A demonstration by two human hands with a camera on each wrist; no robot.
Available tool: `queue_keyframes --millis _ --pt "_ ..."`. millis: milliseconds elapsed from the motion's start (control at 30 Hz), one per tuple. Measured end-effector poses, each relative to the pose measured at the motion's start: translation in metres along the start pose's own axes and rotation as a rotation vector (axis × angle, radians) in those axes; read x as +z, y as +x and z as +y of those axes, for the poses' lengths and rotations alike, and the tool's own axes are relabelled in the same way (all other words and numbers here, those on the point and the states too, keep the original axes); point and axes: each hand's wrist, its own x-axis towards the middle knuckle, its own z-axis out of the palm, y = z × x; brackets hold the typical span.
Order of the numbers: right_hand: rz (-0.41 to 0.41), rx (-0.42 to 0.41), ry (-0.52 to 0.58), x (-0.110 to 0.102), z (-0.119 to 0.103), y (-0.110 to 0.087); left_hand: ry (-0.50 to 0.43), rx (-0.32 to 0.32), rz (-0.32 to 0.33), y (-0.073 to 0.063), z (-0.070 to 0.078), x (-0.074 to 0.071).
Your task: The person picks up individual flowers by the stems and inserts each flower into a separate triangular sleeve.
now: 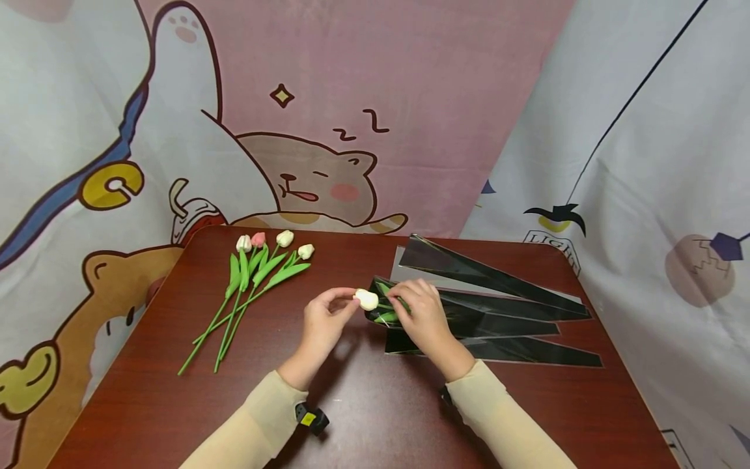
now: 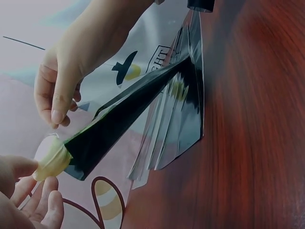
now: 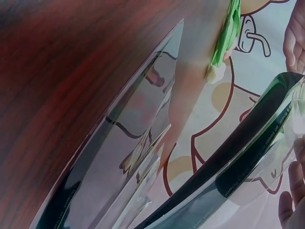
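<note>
My left hand (image 1: 322,326) pinches the white head of an artificial tulip (image 1: 366,299) between thumb and fingers. Its green leaves lie inside the mouth of a black and clear flower sleeve (image 2: 114,124), which slants up from the table in the left wrist view. My right hand (image 1: 423,312) is over the sleeve's mouth with thumb and fingertips together at its clear film, close beside the leaves. In the right wrist view, the right fingers (image 3: 293,186) show at the frame edge against the clear side. The stem is hidden by the sleeve and hand.
Several artificial tulips (image 1: 258,240), white and pink, lie crossed on the left of the brown table (image 1: 351,417). Further black and clear sleeves (image 1: 469,264) fan out on the right, toward the far edge. A cartoon-printed cloth (image 1: 410,98) hangs behind the table.
</note>
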Motion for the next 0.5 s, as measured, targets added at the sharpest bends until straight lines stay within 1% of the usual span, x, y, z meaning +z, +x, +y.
queue_keyframes --millis 67,133,367,500 --pt "-0.008 -0.001 0.004 0.0007 -0.0016 0.0009 -0.001 0.009 -0.004 -0.0023 0.0077 -0.0002" --pt "-0.014 -0.005 0.003 0.0013 -0.0038 0.0018 0.004 0.012 -0.001 -0.0025 0.0085 0.0009" --pt "-0.027 -0.015 -0.011 0.0036 -0.0075 0.0023 0.024 0.008 0.010 -0.0026 0.0057 0.0036" --pt "-0.028 -0.017 -0.009 0.0019 -0.0072 0.0016 0.036 0.021 0.048 -0.0011 0.0025 0.0040"
